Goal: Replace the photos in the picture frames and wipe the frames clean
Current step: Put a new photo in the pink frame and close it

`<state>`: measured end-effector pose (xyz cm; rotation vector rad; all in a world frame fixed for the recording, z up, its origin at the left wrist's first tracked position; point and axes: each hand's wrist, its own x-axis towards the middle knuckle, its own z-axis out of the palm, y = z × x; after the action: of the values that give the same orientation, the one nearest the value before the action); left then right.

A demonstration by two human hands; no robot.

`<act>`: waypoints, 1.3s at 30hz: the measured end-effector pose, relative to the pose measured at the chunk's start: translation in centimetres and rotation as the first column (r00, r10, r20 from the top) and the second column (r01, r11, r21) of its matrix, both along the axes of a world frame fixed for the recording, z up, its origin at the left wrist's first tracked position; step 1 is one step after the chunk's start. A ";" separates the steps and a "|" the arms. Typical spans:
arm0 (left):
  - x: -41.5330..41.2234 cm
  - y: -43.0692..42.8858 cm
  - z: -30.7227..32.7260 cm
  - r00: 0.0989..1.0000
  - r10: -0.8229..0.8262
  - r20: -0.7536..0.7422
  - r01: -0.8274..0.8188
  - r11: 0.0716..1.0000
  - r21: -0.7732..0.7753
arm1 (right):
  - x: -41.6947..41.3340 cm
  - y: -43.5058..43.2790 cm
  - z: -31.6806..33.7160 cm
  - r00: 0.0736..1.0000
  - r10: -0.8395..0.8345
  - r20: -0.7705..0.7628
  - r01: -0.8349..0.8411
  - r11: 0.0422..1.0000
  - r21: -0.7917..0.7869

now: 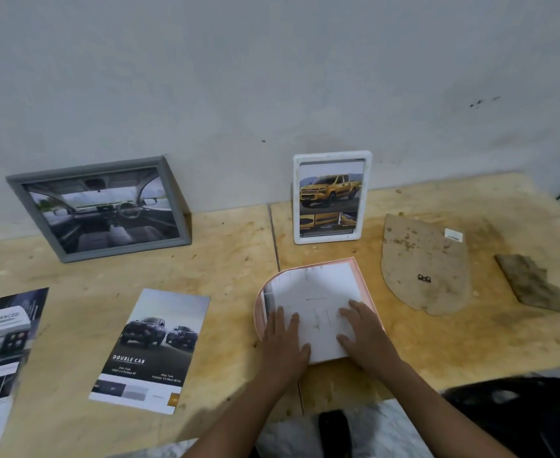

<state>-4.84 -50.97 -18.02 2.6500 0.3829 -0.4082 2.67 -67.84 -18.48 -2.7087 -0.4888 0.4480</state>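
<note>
Both hands flat, fingers spread, gripping nothing: left hand (pixel 283 342) and right hand (pixel 366 335) press a white paper sheet (pixel 315 302) lying face-down on a pink arch-shaped frame (pixel 366 285). Brown arch-shaped backing board (pixel 425 262) right of right hand; dark-truck photo print (pixel 150 348) left of left hand.

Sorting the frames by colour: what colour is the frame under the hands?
Pale pink frame, seen in the head view.

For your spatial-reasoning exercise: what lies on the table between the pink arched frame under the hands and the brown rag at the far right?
In the head view, the arch-shaped backing board lies flat between the pink frame and the rag.
</note>
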 end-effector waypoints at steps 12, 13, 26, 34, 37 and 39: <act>7.3 -6.5 3.7 0.923 0.272 0.271 -0.204 0.945 -0.254 | 9.0 -7.9 1.9 0.972 -0.224 0.076 0.178 0.904 0.388; 8.6 -7.8 3.9 0.931 0.248 0.268 -0.172 0.945 -0.277 | 10.3 -9.4 2.3 0.955 -0.294 0.045 0.250 0.877 0.411; 20.0 -17.3 2.5 0.942 0.318 -0.105 -0.335 0.889 -0.312 | 15.7 -21.0 1.6 0.436 -0.540 -0.719 0.893 0.359 0.272; 21.3 -17.6 1.5 0.891 0.440 -0.114 -0.450 0.818 -0.360 | 16.7 -20.8 1.3 0.357 -0.475 -0.804 0.917 0.340 0.207; 21.6 -17.8 2.1 0.850 0.504 -0.156 -0.512 0.715 -0.476 | 16.7 -20.9 1.2 0.388 -0.489 -0.781 0.901 0.380 0.210; 21.5 -18.1 3.2 0.843 0.512 -0.164 -0.493 0.617 -0.614 | 16.6 -21.3 1.1 0.374 -0.450 -0.811 0.909 0.352 0.224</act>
<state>16.63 -69.10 -14.87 1.7691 0.7986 -0.2492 19.31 -89.19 -17.36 -1.5916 0.7085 0.6884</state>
